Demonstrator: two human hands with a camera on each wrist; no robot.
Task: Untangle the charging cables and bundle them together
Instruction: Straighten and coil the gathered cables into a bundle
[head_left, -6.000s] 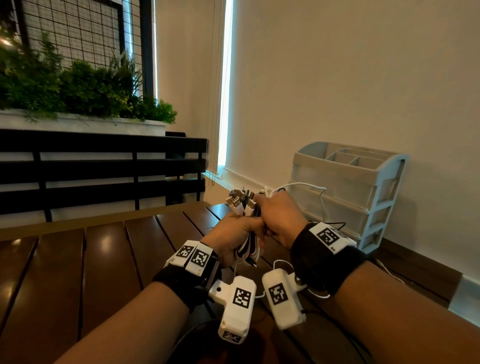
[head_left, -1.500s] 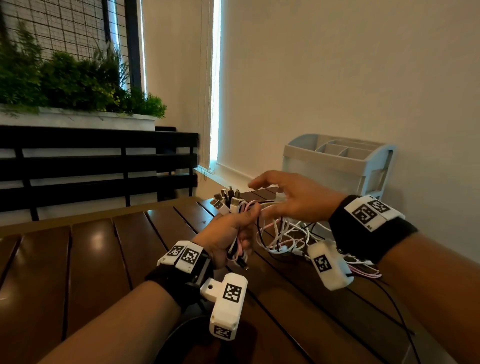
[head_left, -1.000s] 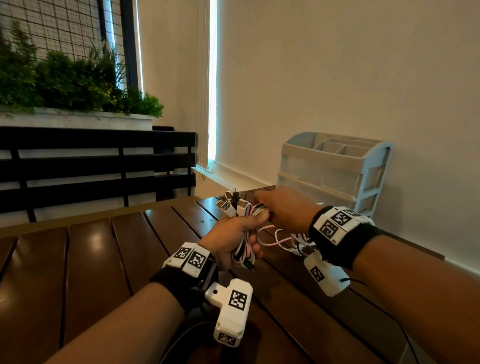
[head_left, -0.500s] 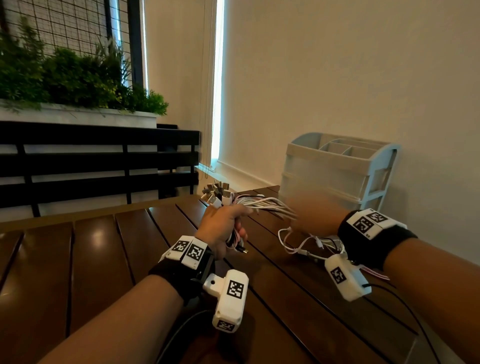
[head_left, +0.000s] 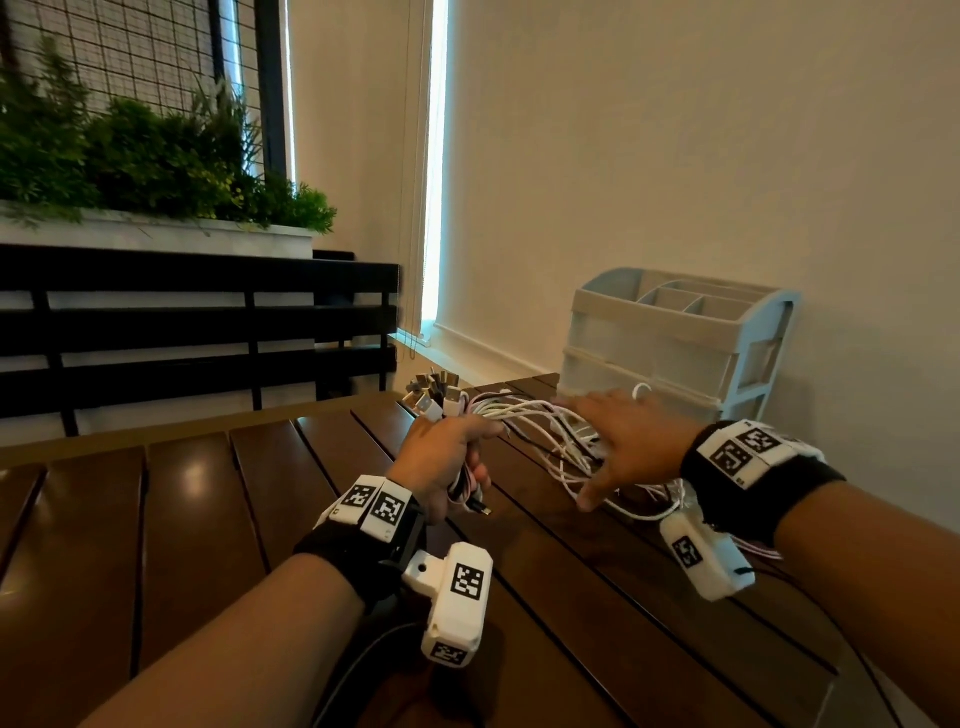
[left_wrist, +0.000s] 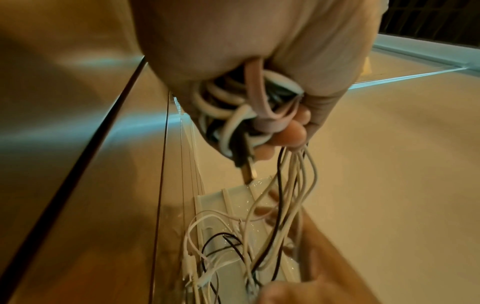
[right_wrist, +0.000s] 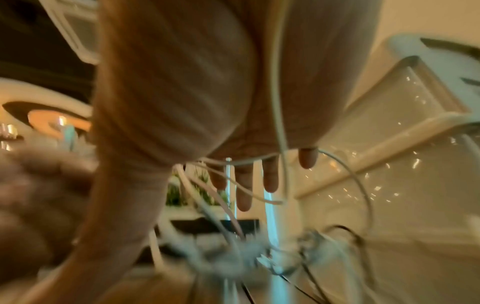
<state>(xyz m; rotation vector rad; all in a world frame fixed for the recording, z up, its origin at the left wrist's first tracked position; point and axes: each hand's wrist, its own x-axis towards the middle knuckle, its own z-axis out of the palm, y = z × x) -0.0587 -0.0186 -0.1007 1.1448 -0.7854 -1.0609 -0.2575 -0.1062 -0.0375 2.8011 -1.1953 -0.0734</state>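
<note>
Left hand (head_left: 441, 457) is gripping the cables (head_left: 524, 415) in a fist above the table (head_left: 156, 519), plugs (head_left: 431, 395) sticking up. Right hand (head_left: 628, 441) is lying flat, fingers (right_wrist: 244, 185) spread, over loose strands trailing toward the organizer (head_left: 675, 338).

left hand (head_left: 444, 462) fisted, right hand (head_left: 631, 447) splayed

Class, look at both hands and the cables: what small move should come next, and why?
Probably the right hand closes on the loose cables and draws along them. It lies open over their slack loops on the table, while the left hand grips the plug ends.
</note>
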